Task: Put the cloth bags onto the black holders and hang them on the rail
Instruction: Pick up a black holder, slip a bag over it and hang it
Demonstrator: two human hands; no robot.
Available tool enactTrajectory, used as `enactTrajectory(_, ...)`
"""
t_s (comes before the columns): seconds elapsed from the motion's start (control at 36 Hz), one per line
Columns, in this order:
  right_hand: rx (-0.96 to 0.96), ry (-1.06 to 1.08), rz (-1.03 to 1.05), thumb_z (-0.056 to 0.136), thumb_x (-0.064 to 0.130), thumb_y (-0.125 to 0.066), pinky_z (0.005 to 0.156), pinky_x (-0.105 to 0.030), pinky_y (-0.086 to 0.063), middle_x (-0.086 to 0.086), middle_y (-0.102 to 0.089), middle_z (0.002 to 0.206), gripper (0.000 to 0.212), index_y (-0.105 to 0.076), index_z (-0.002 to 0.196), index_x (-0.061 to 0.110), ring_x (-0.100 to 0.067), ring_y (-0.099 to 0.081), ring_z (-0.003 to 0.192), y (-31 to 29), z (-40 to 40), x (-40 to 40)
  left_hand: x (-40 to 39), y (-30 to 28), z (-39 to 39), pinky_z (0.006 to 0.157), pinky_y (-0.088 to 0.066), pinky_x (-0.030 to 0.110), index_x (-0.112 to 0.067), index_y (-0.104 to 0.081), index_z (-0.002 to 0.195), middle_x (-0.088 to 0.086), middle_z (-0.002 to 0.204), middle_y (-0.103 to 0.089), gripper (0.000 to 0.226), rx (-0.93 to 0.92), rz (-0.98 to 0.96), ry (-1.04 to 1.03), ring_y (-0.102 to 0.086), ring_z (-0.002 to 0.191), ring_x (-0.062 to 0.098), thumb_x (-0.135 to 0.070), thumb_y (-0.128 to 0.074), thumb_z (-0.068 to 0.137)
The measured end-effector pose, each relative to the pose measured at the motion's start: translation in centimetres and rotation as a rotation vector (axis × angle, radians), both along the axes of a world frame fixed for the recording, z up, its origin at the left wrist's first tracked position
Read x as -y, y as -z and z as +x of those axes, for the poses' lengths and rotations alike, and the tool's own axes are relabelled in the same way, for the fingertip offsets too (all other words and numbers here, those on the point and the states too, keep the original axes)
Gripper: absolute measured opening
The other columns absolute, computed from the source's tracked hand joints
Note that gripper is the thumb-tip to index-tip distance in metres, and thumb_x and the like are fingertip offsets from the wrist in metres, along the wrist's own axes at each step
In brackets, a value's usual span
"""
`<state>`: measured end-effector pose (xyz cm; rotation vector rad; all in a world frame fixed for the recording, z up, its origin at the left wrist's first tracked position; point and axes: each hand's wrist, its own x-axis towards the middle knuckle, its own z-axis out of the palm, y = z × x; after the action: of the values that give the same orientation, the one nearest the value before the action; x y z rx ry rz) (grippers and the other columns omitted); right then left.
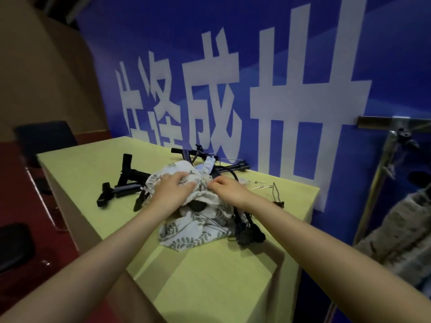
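Now the left hand (173, 190) presses flat, the right hand (227, 187) pinches the leaf-print cloth bag (196, 229) (holders tangled beneath), so a tug could drag the black holders (130, 180) along.

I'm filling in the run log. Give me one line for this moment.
stage: sorting pile | left hand: flat on leaf-print cloth bags | right hand: pinching cloth | black holders: on table | rail: not reached

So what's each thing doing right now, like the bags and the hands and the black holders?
Leaf-print cloth bags: heaped on the table, not hung.
Left hand: resting flat on the heap.
Right hand: pinching the cloth.
Black holders: lying on the table, partly under the bags.
Rail: one fuzzy garment hanging, no bags.
Table: yellow-green cover.
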<state>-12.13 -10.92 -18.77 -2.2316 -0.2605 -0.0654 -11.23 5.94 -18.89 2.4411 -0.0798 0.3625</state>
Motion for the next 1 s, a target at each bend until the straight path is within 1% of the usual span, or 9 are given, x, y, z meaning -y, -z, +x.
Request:
enactTrajectory(0.06,-0.004,0.011,-0.007,0.097,0.042,-0.045,0.076,-0.035,-0.043,-0.009,-0.062,0.096,0.039,-0.062,0.102,0.007,-0.025,-0.058,0.089,0.1,0.5,-0.6,0.1,0.3,0.0,0.098,-0.040,0.037,-0.021,-0.052,0.133,0.009,0.137,-0.047,0.049,0.028,0.003,-0.036,-0.047,0.123,0.027,-0.044,-0.057,0.090)
enactTrajectory(0.14,0.021,0.042,0.030,0.098,0.043,-0.042,0.086,-0.039,-0.046,-0.008,-0.065,0.103,0.039,-0.062,0.106,0.011,-0.024,-0.061,0.096,0.2,0.6,-1.1,-0.4,1.0,0.3,0.090,-0.041,0.034,-0.016,-0.053,0.130,0.005,0.133,-0.054,0.047,-0.007,-0.102,-0.029,-0.052,0.119,0.025,-0.045,-0.054,0.093)
enactTrajectory(0.28,0.067,0.071,0.130,0.101,0.038,-0.036,0.081,-0.036,-0.045,-0.008,-0.063,0.098,0.039,-0.059,0.111,0.009,-0.022,-0.058,0.091,0.2,0.5,-1.3,-1.4,0.4,0.5,0.077,-0.044,0.038,-0.003,-0.058,0.091,0.018,0.091,-0.061,0.040,0.037,-0.335,0.078,-0.058,0.086,0.031,-0.038,-0.041,0.100)
enactTrajectory(0.36,0.083,0.094,0.297,0.101,0.030,-0.036,0.065,-0.032,-0.034,-0.008,-0.053,0.084,0.041,-0.056,0.110,-0.005,-0.020,-0.047,0.075,-0.6,0.7,-1.0,-1.2,-2.4,0.8,0.074,-0.043,0.036,-0.008,-0.055,0.088,0.016,0.088,-0.057,0.036,0.128,-0.569,0.086,-0.055,0.083,0.026,-0.037,-0.039,0.101)
enactTrajectory(0.47,0.076,0.135,0.408,0.099,0.037,-0.039,0.075,-0.036,-0.044,0.003,-0.057,0.087,0.034,-0.060,0.112,0.013,-0.016,-0.053,0.082,-2.7,1.0,-0.7,-0.2,-8.6,0.6,0.072,-0.045,0.031,-0.018,-0.055,0.090,0.005,0.092,-0.059,0.026,0.246,-0.780,0.130,-0.057,0.085,0.020,-0.035,-0.039,0.101)
enactTrajectory(0.61,0.124,0.105,0.577,0.101,0.029,-0.039,0.066,-0.028,-0.043,0.000,-0.058,0.085,0.026,-0.059,0.108,0.014,-0.013,-0.055,0.076,-6.4,0.0,0.7,1.7,-16.2,-0.5,0.078,-0.045,0.038,-0.022,-0.056,0.081,0.007,0.090,-0.061,0.026,0.371,-0.982,0.217,-0.059,0.085,0.022,-0.038,-0.044,0.098)
enactTrajectory(0.75,0.271,0.061,0.738,0.103,0.033,-0.037,0.061,-0.023,-0.050,-0.001,-0.065,0.088,0.031,-0.064,0.102,0.017,-0.012,-0.060,0.078,-9.9,-2.3,3.1,6.0,-21.0,-3.7,0.076,-0.051,0.034,-0.023,-0.057,0.082,-0.004,0.079,-0.065,0.027,0.466,-1.033,0.406,-0.063,0.078,0.013,-0.035,-0.043,0.101)
enactTrajectory(0.83,0.342,0.058,0.865,0.102,0.030,-0.038,0.055,-0.016,-0.049,0.010,-0.071,0.068,0.032,-0.065,0.091,0.018,0.001,-0.065,0.061,-12.1,-4.6,5.0,9.4,-21.8,-6.0,0.073,-0.053,0.031,-0.019,-0.059,0.083,-0.003,0.079,-0.065,0.027,0.445,-1.002,0.517,-0.064,0.076,0.012,-0.034,-0.044,0.101)
enactTrajectory(1.0,0.585,0.287,0.997,0.103,0.033,-0.037,0.055,-0.016,-0.048,0.012,-0.066,0.069,0.031,-0.060,0.086,0.022,-0.002,-0.063,0.061,-13.8,-10.1,10.8,16.2,-19.5,-10.1,0.067,-0.045,0.029,-0.019,-0.057,0.075,-0.003,0.070,-0.060,0.027,0.325,-0.924,0.649,-0.057,0.069,0.012,-0.034,-0.049,0.097)
